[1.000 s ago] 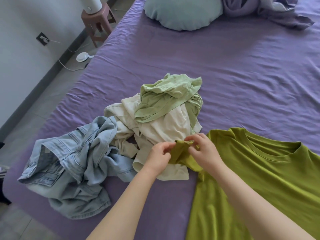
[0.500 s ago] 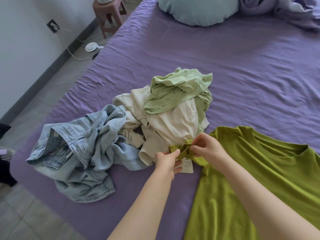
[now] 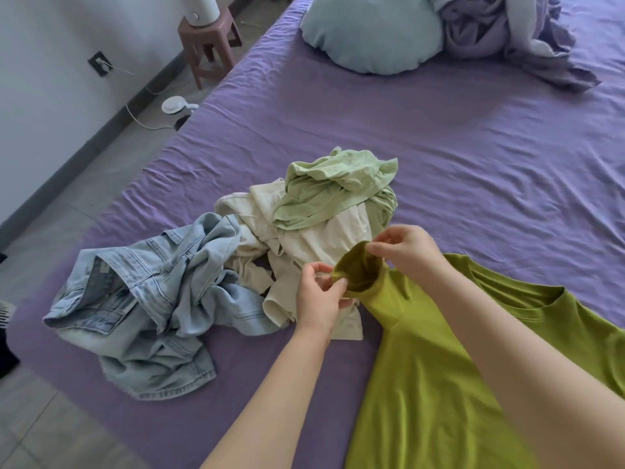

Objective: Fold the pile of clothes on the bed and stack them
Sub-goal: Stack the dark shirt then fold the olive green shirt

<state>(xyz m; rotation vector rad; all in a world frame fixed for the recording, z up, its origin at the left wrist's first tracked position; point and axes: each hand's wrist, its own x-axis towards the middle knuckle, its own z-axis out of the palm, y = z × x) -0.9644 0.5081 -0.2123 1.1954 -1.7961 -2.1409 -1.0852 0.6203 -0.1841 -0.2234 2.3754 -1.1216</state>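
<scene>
Sleeve [image 3: 358, 270] of the olive-green T-shirt [image 3: 439, 367] is held open between both hands: its cuff edge is pinched by the left hand [image 3: 319, 299] at the near side and by the right hand [image 3: 406, 248] at the far side. The shirt is spread flat on the purple bed [image 3: 473, 164], its right and lower parts cut off by the frame edge. Just beside the sleeve the unfolded pile is seen: a pale green garment [image 3: 334, 191] on top of a cream garment [image 3: 304, 245], largely hidden beneath it, and crumpled light denim [image 3: 145, 299] to the left. What kind of garment each is cannot be made out.
</scene>
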